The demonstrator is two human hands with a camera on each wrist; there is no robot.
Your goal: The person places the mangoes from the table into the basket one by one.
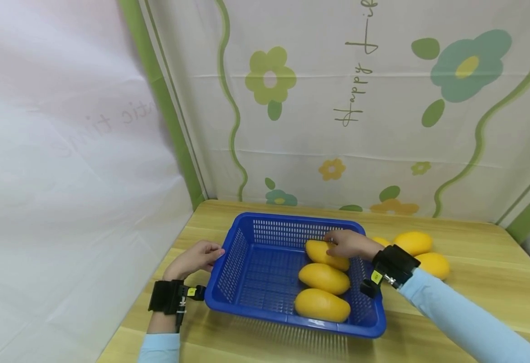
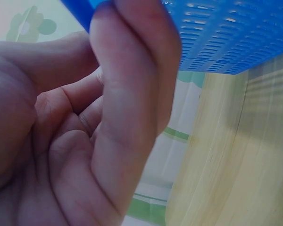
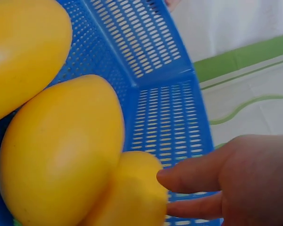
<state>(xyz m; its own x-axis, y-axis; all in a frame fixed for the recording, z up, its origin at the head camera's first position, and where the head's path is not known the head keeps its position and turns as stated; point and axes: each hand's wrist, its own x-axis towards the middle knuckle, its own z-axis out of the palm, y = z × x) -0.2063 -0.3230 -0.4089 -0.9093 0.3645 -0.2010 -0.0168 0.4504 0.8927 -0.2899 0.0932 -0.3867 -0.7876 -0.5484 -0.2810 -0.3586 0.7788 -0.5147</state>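
Mangoes [image 1: 322, 305] lie in the blue basket [image 1: 265, 275], lower centre, the left hand [image 1: 197, 259] pinching its rim [image 1: 287, 318], presumably for steadiness, the right hand [image 1: 350, 244] pinching the farthest mango [image 1: 320, 252].

This looks like a small curtained booth set up round a single tabletop [image 1: 482, 267]; whether it stands in a home, a studio or elsewhere cannot be told. The wood-grain surface runs to a far curtain [image 1: 310, 146], pale cloth printed with flowers, wavy green vines and sideways lettering [image 1: 359, 80] reading "Happy". A left curtain [image 1: 65, 212] closes that side, its faint words reversed. Green bands edge the far corners. Black devices [image 1: 396, 264] strapped to both wrists suggest a recording spot.
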